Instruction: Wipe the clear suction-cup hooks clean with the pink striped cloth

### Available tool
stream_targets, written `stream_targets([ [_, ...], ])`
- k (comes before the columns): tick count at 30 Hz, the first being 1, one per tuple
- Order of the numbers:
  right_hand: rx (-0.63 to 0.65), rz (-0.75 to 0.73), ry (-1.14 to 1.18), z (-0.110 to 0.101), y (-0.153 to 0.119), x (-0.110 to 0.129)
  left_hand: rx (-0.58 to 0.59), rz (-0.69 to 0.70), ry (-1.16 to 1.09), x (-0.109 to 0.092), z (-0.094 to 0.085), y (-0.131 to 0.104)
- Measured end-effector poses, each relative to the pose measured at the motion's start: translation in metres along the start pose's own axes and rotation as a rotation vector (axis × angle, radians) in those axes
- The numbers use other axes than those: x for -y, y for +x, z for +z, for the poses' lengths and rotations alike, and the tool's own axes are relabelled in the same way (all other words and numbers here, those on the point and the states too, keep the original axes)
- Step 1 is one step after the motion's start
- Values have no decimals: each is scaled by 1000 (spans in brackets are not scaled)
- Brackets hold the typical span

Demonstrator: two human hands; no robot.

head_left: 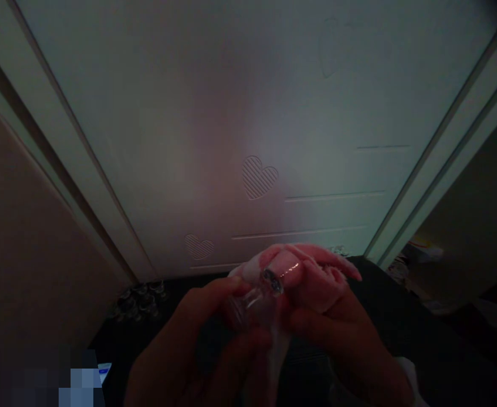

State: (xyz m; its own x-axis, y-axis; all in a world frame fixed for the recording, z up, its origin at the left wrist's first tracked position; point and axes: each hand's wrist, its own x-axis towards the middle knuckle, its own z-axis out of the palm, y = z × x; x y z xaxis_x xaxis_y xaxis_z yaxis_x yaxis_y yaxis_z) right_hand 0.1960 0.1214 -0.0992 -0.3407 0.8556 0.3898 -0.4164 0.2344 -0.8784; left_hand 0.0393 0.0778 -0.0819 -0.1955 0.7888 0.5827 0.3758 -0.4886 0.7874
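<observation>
My left hand [189,333] grips a small clear stemmed glass [252,302] by its flared end, between thumb and fingers. The glass lies tilted, its wider part pointing up and to the right against a pink cloth [322,285]. Bunched around and behind the glass, the cloth is held in my right hand [337,333], whose fingers are closed on it. Some of the right fingers are hidden under the cloth. Dim light makes the glass's exact shape hard to make out.
Several small clear glasses [140,299] stand on the dark surface at the left. More glassware [338,250] shows by the white door [167,141], which has engraved hearts. A wall [23,237] borders the left; cluttered items [426,251] lie at the right.
</observation>
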Motion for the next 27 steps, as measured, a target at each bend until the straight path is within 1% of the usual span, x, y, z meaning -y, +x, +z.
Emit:
stream_targets([
  [2, -9, -3, -20, 1, 0, 1, -14, 33, 33, 0, -1, 2],
  [5, -25, -7, -64, 1, 1, 3, -20, 117, 57, -2, -3, 6],
  [8, -110, -17, -96, 0, 2, 4, 80, 154, 52, -3, -4, 10],
  [9, -151, -29, -111, 0, 2, 5, 107, 153, 44, -3, -4, 11],
  [10, -192, -47, -132, 0, 1, 5, 103, 151, 30, -3, -3, 11],
  [13, -266, -100, -207, 1, 0, 7, 43, 132, -34, -2, 2, 9],
  [16, -270, -128, -243, 2, -1, 7, 44, 94, -95, -2, 5, 8],
  [18, -290, -148, -225, 3, -1, 7, 42, 73, -108, -3, 5, 8],
  [23, -282, -107, -168, 5, 0, 8, 47, 59, -63, -4, 8, 10],
  [27, -299, -83, -193, 9, 0, 9, -2, 57, -26, -1, 13, 8],
])
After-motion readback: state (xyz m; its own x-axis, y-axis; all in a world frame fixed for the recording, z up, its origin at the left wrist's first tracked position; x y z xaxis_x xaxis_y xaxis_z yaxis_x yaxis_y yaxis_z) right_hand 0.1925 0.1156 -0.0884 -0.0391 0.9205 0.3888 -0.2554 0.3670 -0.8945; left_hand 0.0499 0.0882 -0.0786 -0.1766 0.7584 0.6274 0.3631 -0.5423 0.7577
